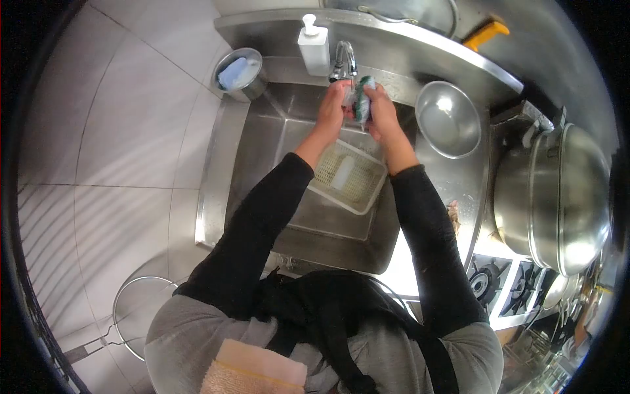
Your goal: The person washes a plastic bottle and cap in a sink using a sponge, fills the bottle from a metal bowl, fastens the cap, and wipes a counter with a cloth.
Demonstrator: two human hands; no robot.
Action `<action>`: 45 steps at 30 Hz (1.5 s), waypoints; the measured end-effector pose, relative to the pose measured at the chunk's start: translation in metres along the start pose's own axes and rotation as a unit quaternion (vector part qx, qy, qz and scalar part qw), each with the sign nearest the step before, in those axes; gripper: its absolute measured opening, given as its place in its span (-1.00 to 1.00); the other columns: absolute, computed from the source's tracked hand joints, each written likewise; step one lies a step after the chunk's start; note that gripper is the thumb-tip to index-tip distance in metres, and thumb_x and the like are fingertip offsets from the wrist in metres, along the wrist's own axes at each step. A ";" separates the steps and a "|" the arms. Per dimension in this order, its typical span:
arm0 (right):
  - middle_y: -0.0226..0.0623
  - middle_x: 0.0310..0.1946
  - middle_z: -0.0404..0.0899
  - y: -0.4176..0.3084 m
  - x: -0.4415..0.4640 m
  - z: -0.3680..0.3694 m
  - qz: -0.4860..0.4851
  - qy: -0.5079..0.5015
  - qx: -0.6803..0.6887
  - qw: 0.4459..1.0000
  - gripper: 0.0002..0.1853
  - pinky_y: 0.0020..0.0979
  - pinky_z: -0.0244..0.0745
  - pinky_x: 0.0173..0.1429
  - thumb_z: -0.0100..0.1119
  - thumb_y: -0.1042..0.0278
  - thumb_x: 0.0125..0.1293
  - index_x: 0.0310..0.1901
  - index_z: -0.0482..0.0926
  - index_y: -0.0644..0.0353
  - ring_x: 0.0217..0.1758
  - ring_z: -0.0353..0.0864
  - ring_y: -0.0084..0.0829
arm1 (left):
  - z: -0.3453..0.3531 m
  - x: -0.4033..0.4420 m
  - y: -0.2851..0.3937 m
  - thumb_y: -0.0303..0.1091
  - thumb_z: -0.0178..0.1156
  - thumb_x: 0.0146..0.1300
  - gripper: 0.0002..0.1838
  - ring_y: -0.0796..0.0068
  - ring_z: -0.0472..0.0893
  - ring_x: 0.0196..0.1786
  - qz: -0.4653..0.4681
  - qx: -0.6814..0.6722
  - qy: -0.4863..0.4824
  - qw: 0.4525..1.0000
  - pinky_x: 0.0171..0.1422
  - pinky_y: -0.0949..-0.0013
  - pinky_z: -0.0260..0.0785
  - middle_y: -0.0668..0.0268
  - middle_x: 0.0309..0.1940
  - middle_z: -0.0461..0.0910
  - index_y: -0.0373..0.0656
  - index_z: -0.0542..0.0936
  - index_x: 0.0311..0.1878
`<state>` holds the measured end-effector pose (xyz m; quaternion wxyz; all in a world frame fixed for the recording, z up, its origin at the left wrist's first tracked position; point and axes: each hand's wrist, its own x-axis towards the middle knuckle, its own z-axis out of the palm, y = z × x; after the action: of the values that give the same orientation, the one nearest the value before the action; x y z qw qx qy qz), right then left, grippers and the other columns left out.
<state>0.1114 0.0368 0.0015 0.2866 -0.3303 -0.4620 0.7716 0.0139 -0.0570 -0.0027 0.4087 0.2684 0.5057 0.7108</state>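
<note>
My left hand [333, 110] and my right hand [386, 111] are close together under the chrome faucet [344, 58], over the back of the steel sink [262, 167]. Closed in my right hand is a green and whitish sponge-like pad [364, 100], partly covered by the fingers. My left hand curls around something pale and translucent beside the pad; its kind does not show. Below my wrists, a white plastic basket [373, 190] with mesh sides lies in the sink, with a pale rectangular patch in its middle.
A white pump bottle [315, 52] stands behind the sink. Left of it is a steel container [256, 87] with a blue sponge [232, 73]. To the right are a steel bowl [447, 125], a large steel pot [548, 197] and a gas stove [489, 282].
</note>
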 end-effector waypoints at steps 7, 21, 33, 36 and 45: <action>-0.35 0.00 0.54 -0.006 -0.023 0.017 -0.087 -0.003 -0.018 0.996 -0.64 -0.41 0.41 0.17 0.08 0.39 0.41 0.21 0.42 0.21 0.00 0.53 -0.46 | -0.013 0.004 0.004 -0.07 -0.11 0.57 -0.57 0.60 0.52 -0.22 -0.075 -0.101 -0.034 0.991 -0.09 0.41 0.48 0.39 0.05 0.54 -0.09 0.43 0.32; -0.11 -0.25 0.63 0.006 -0.007 0.008 -0.185 0.027 -0.235 0.954 -0.67 -0.32 0.48 -0.03 0.25 0.32 0.19 -0.08 0.55 0.36 -0.18 0.60 -0.36 | -0.030 -0.007 0.021 -0.37 0.11 0.46 -0.48 0.53 0.54 0.11 -0.003 0.100 -0.120 0.988 0.26 0.38 0.42 0.32 0.21 0.49 -0.23 0.32 0.44; -0.19 -0.13 0.59 -0.019 -0.015 -0.004 0.094 -0.080 0.059 0.991 -0.62 -0.26 0.60 -0.13 -0.07 0.19 0.42 0.12 0.46 0.24 -0.19 0.64 -0.27 | -0.038 -0.007 0.027 -0.56 0.17 0.32 -0.44 0.49 0.53 0.22 -0.052 0.026 -0.110 0.992 0.25 0.36 0.47 0.34 0.27 0.48 -0.14 0.40 0.40; -0.04 -0.15 0.64 0.003 -0.012 -0.009 -0.059 -0.052 -0.154 0.985 -0.55 -0.27 0.54 -0.01 0.05 0.16 0.34 0.14 0.50 0.30 -0.14 0.65 -0.22 | -0.036 -0.003 0.025 -0.54 0.16 0.36 -0.47 0.46 0.56 0.18 -0.055 0.020 -0.127 0.990 0.21 0.35 0.51 0.33 0.29 0.46 -0.19 0.38 0.40; 0.00 -0.31 0.68 -0.007 -0.006 -0.009 -0.092 0.091 -0.384 0.914 -0.62 -0.25 0.51 -0.07 0.19 0.17 0.19 -0.15 0.62 0.37 -0.25 0.67 -0.21 | -0.035 -0.005 0.022 -0.41 0.34 0.28 -0.48 0.50 0.57 0.13 0.023 0.179 -0.167 0.969 0.22 0.38 0.50 0.26 0.19 0.53 -0.25 0.50 0.30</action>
<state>0.1228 0.0399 0.0063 0.2478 -0.4395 -0.7231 0.4718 -0.0176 -0.0823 0.0062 0.4164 0.4636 0.5432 0.5626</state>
